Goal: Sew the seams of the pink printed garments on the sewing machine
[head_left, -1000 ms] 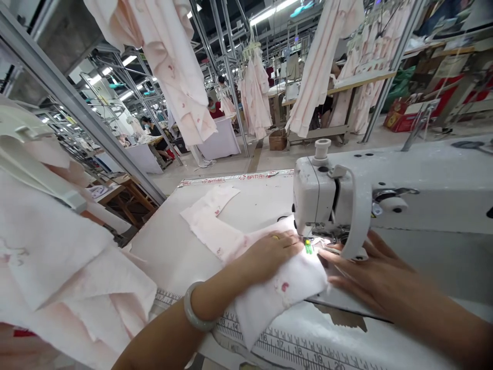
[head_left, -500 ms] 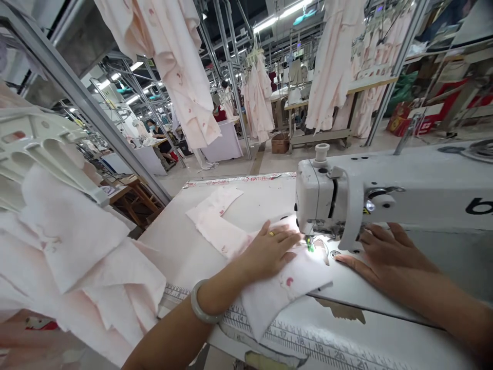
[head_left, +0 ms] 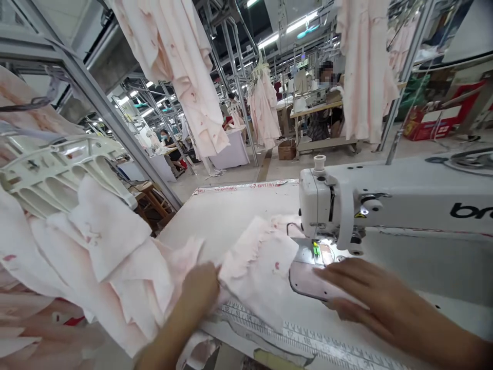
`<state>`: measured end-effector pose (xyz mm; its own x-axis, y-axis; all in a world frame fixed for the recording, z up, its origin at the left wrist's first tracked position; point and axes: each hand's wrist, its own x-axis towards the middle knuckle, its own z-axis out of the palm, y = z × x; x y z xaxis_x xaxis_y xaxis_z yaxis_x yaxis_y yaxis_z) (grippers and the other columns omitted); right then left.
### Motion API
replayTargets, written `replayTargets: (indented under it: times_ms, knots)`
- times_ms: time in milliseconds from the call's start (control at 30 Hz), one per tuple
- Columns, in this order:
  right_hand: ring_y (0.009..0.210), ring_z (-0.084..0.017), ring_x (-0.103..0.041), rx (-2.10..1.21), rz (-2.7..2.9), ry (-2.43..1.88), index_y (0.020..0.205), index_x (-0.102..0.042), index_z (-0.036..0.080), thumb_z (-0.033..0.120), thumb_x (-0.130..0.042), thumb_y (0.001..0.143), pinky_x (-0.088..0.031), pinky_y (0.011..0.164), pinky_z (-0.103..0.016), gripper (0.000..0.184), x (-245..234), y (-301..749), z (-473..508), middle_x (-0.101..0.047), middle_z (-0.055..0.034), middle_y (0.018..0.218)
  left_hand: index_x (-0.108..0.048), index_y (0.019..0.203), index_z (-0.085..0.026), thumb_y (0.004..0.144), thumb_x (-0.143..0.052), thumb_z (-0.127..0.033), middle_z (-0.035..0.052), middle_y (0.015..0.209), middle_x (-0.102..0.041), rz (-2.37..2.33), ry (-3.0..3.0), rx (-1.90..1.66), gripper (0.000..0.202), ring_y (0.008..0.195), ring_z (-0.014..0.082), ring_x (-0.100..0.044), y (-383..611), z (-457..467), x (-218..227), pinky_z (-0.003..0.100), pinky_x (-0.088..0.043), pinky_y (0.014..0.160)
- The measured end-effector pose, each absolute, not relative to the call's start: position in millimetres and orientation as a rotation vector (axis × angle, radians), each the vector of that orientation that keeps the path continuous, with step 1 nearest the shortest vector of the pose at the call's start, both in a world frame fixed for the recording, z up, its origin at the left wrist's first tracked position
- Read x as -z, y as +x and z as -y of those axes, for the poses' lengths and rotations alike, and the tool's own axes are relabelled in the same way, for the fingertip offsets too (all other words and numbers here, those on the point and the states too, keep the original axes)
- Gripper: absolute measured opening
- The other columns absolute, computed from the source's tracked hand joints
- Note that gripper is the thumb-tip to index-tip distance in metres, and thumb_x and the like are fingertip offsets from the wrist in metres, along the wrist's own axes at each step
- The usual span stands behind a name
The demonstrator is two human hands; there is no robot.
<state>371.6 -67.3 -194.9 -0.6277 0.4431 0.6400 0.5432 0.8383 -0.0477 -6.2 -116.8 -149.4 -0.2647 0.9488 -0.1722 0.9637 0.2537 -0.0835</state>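
My left hand [head_left: 200, 285] is closed on a pale pink printed fabric piece [head_left: 262, 267] and holds it at the table's front left, clear of the needle. My right hand [head_left: 346, 295] lies flat and open on the bed of the white sewing machine [head_left: 385, 205], just in front of the lit presser foot [head_left: 316, 250]. Nothing lies under the foot. A measuring tape strip [head_left: 308, 339] runs along the table's front edge below the fabric.
A heap of similar pink pieces [head_left: 96, 262] hangs from a white plastic rack [head_left: 57, 169] at my left. Pink garments [head_left: 185, 67] hang overhead on metal frames. Other workers sit at tables far behind. A red-printed tape [head_left: 246, 186] marks the table's far edge.
My left hand has pulled the fabric out from under the presser foot and dragged it left toward the heap. My right hand slid forward along the machine bed. The view tilted up.
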Motion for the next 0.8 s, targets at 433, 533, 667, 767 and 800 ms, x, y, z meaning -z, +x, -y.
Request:
replayTargets:
  times_ms: [433,533,667,767,800]
  knots:
    - [0.125,-0.029,-0.075,0.035,2.678,-0.352,0.14,-0.075,0.02,0.052,-0.061,0.11,-0.068,0.1,-0.042,0.046,191.1,364.9,71.3,-0.077,-0.0117,0.137,-0.047,0.16,-0.015,0.112,-0.051,-0.055,0.0184,0.168,-0.051,-1.033,2.62,-0.173,0.063,0.161,0.0342,-0.042,85.5,96.5,170.9,0.059,-0.037,0.131]
    - [0.104,-0.027,-0.082,0.183,2.577,-0.391,0.121,-0.082,0.018,0.044,-0.053,0.114,-0.07,0.089,-0.04,0.039,192.2,372.3,64.0,-0.083,-0.009,0.12,-0.024,0.175,-0.02,0.112,-0.036,-0.069,0.013,0.181,-0.027,-1.139,2.489,-0.021,0.08,0.171,0.037,-0.018,94.9,75.0,177.4,0.078,-0.016,0.132]
    - [0.104,-0.029,-0.081,0.21,2.571,-0.451,0.127,-0.08,0.018,0.049,-0.055,0.113,-0.069,0.085,-0.043,0.042,195.1,378.2,51.6,-0.082,-0.0096,0.123,-0.018,0.177,-0.021,0.11,-0.025,-0.071,0.0066,0.184,-0.012,-1.352,2.329,0.049,0.084,0.172,0.0371,-0.008,105.5,70.9,172.2,0.082,-0.006,0.131]
    - [0.113,-0.031,-0.079,0.113,2.57,-0.482,0.142,-0.074,0.025,0.05,-0.066,0.107,-0.066,0.092,-0.045,0.044,198.5,379.4,46.1,-0.079,-0.0087,0.133,-0.018,0.177,-0.021,0.109,-0.028,-0.071,0.0043,0.183,-0.011,-1.473,2.245,0.009,0.085,0.172,0.0377,-0.006,111.7,77.0,168.2,0.083,-0.003,0.13]
    - [0.116,-0.031,-0.078,0.087,2.569,-0.492,0.147,-0.071,0.027,0.049,-0.067,0.107,-0.065,0.094,-0.045,0.046,199.6,379.4,45.3,-0.078,-0.0083,0.136,-0.018,0.177,-0.02,0.109,-0.029,-0.07,0.0044,0.183,-0.011,-1.515,2.215,-0.006,0.086,0.172,0.0384,-0.006,113.6,79.9,168.2,0.083,-0.003,0.13]
